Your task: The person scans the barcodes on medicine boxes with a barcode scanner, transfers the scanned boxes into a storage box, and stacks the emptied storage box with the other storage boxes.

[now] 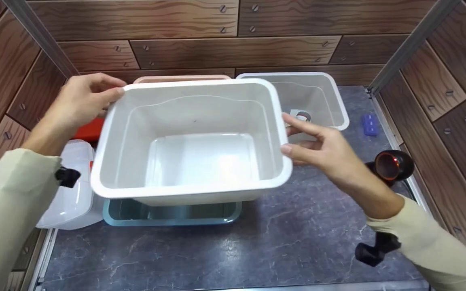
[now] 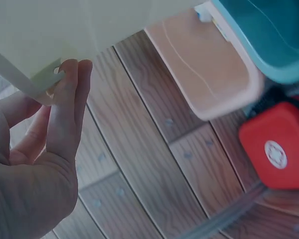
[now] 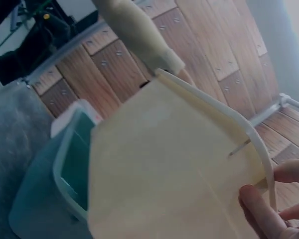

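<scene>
Both hands hold up a white plastic bin (image 1: 192,194), tilted so that its bare inside faces the head camera. At its far left corner the left hand (image 1: 81,101) pinches the rim; in the left wrist view the fingers (image 2: 65,109) lie under the rim on the outer wall. The right hand (image 1: 318,147) grips the rim on the right side, and the right wrist view has the thumb and fingers on either side of that rim. Beneath the held bin stands a teal bin (image 1: 172,222), partly covered by it.
Behind are a pink bin (image 1: 184,77) and a grey-white bin (image 1: 310,76) with a small item inside. A lidded clear box (image 1: 69,186) and a red case (image 2: 276,144) stand left. At right are a blue pill box (image 1: 370,124) and a black cylindrical device (image 1: 395,165).
</scene>
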The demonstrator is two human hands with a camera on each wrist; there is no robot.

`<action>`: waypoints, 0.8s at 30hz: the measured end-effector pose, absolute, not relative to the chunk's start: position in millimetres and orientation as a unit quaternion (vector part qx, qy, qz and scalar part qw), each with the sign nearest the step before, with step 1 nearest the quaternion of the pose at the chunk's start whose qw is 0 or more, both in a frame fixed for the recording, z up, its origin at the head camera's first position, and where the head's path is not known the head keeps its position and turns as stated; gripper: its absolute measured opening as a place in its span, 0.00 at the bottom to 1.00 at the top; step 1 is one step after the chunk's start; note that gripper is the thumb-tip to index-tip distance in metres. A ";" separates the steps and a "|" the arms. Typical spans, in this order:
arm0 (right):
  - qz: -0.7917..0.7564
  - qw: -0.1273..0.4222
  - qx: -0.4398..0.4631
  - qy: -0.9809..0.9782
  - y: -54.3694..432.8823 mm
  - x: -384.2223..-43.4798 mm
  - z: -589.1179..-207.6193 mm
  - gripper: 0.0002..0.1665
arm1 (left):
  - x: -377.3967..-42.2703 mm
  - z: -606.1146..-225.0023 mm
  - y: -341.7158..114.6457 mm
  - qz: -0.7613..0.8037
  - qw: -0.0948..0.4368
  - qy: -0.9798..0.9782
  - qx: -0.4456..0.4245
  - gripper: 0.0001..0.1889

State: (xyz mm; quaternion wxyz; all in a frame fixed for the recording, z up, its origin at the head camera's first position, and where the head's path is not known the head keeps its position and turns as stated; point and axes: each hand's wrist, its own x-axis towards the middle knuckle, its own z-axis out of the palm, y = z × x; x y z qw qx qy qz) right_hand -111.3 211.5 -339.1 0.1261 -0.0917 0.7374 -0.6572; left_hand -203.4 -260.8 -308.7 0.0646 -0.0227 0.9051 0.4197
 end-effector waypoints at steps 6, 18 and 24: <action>-0.674 0.140 -0.121 0.715 183.2 -112.3 -345.4 0.46 | -197.2 -310.4 -292.5 0.419 0.089 0.902 -0.049 0.25; -0.675 0.177 -0.148 0.701 154.4 -112.9 -375.3 0.51 | -190.7 -328.5 -321.2 0.409 0.112 0.904 -0.064 0.26; -0.672 0.190 -0.152 0.699 149.2 -112.6 -391.9 0.53 | -184.0 -343.6 -324.1 0.406 0.124 0.903 -0.070 0.26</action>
